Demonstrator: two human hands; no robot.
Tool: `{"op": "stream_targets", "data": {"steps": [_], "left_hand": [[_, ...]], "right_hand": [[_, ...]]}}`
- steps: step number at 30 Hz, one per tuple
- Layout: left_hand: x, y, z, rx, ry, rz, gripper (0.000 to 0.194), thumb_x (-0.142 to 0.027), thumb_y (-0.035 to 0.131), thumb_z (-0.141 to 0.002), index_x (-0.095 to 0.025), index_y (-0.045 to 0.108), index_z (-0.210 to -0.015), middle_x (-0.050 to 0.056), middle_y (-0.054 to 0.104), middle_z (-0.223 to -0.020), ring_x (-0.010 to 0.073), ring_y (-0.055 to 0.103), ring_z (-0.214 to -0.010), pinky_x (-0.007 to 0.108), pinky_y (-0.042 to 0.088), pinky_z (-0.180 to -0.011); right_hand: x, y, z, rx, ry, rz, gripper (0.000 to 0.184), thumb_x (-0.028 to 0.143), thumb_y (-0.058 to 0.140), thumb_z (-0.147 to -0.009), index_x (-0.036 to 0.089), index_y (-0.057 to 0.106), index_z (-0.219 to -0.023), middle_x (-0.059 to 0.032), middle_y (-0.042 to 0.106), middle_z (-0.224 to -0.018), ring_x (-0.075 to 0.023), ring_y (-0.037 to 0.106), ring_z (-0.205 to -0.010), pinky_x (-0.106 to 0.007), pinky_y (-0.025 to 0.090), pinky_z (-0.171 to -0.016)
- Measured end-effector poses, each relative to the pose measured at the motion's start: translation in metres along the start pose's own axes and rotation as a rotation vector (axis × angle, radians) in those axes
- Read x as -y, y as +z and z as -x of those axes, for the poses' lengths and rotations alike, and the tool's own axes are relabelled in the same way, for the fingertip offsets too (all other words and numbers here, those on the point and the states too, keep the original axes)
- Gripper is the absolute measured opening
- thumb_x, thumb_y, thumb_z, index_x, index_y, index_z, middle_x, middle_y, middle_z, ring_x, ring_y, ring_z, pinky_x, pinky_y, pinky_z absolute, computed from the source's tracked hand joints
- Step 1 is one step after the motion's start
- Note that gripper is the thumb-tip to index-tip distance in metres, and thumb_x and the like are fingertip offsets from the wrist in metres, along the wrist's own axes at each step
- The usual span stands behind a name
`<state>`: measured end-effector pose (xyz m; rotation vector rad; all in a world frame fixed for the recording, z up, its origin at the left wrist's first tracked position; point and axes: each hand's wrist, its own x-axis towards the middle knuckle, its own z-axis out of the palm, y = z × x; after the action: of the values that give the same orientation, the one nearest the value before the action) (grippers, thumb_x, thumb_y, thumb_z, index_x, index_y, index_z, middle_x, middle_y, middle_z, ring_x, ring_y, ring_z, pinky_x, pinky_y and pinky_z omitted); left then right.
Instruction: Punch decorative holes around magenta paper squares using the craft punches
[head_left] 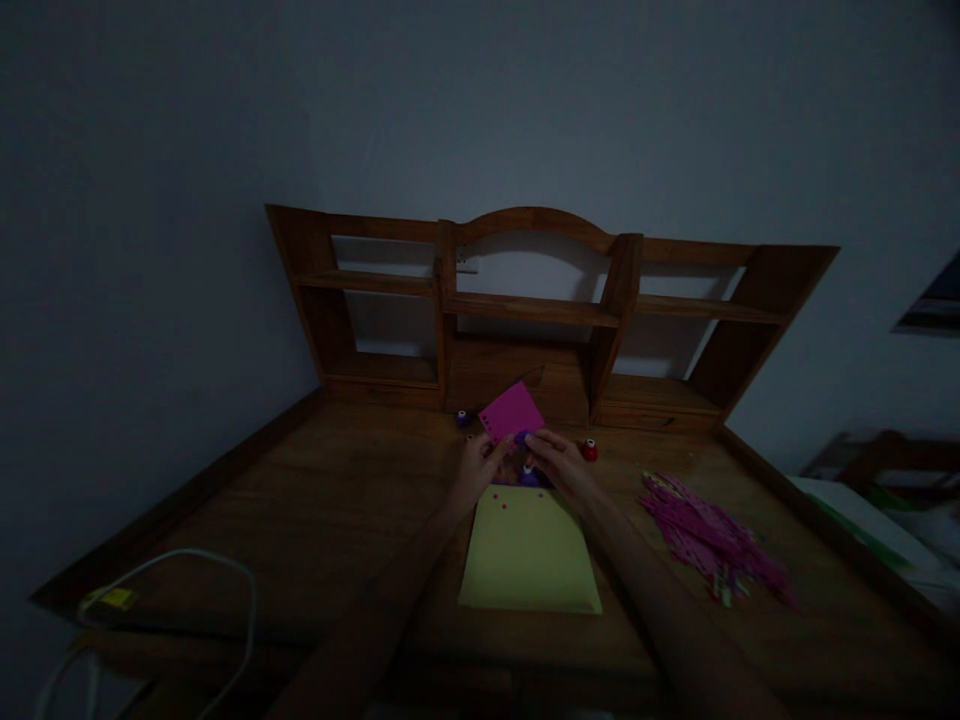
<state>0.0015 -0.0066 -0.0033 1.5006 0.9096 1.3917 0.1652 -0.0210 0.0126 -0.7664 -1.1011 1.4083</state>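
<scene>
Over the desk, my left hand (478, 468) is closed on the lower edge of a pink sheet of paper (517, 408) with a row of small holes along its left side. My right hand (556, 456) has its fingers closed around a small purple paper punch (521, 438), set at the sheet's lower corner. A second purple punch (530, 477) stands below, between the hands. Nearer to me lies a pale yellow sheet (529, 555) with a few tiny pink cutouts on it. Dim light blurs the fingertips.
A red punch (590, 451) stands right of my hands, a dark blue or purple one (463, 419) to the left. Pink paper strips (712, 535) are heaped at the right. A wooden shelf unit (525, 310) backs the desk. A white cable (251, 590) loops over the left front edge.
</scene>
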Motion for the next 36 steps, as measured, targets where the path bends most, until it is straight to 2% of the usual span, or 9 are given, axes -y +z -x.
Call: {"op": "stream_targets", "data": {"steps": [6, 10, 22, 28, 36], "left_hand": [[-0.0029, -0.0001, 0.0012, 0.012, 0.000, 0.013, 0.041, -0.054, 0.065, -0.078, -0.013, 0.067, -0.079, 0.003, 0.064, -0.063, 0.0117, 0.053, -0.048, 0.022, 0.041, -0.046], [-0.0030, -0.0001, 0.0013, 0.033, -0.018, 0.001, 0.045, -0.058, 0.061, -0.080, -0.014, 0.066, -0.072, 0.001, 0.059, -0.052, 0.0120, 0.050, -0.043, 0.022, 0.038, -0.044], [0.0039, -0.0045, 0.0000, 0.072, 0.009, -0.104, 0.044, -0.053, 0.057, -0.085, -0.014, 0.069, -0.070, 0.005, 0.064, -0.057, 0.0148, 0.055, -0.048, 0.024, 0.039, -0.050], [0.0051, -0.0040, 0.0000, 0.087, 0.002, -0.106, 0.044, -0.053, 0.056, -0.085, -0.014, 0.066, -0.066, 0.003, 0.060, -0.052, 0.0147, 0.053, -0.046, 0.024, 0.037, -0.047], [0.0010, -0.0040, 0.0012, 0.083, 0.001, -0.083, 0.042, -0.052, 0.061, -0.082, -0.015, 0.066, -0.064, 0.003, 0.060, -0.053, 0.0140, 0.051, -0.046, 0.023, 0.035, -0.046]], "right_hand": [[-0.0004, 0.0003, 0.0002, 0.002, 0.050, -0.049, 0.025, 0.033, 0.084, -0.063, 0.018, 0.071, -0.079, -0.0016, 0.068, -0.080, -0.0109, 0.058, -0.064, -0.024, 0.046, -0.063], [-0.0021, 0.0005, 0.0005, -0.001, 0.065, -0.049, 0.025, 0.033, 0.085, -0.063, 0.018, 0.071, -0.077, -0.0017, 0.067, -0.076, -0.0116, 0.058, -0.063, -0.024, 0.046, -0.062], [-0.0050, -0.0011, -0.0006, 0.025, 0.065, -0.044, 0.024, 0.033, 0.085, -0.063, 0.017, 0.069, -0.071, 0.0018, 0.061, -0.067, -0.0086, 0.052, -0.057, -0.023, 0.040, -0.056], [-0.0035, 0.0003, 0.0010, 0.031, 0.062, -0.013, 0.025, 0.036, 0.082, -0.066, 0.017, 0.066, -0.069, 0.0011, 0.060, -0.064, -0.0095, 0.051, -0.056, -0.024, 0.039, -0.055], [-0.0029, 0.0025, -0.0001, -0.037, 0.047, 0.056, 0.031, 0.041, 0.083, -0.064, 0.017, 0.064, -0.062, 0.0007, 0.059, -0.057, -0.0092, 0.047, -0.049, -0.024, 0.033, -0.047]]}}
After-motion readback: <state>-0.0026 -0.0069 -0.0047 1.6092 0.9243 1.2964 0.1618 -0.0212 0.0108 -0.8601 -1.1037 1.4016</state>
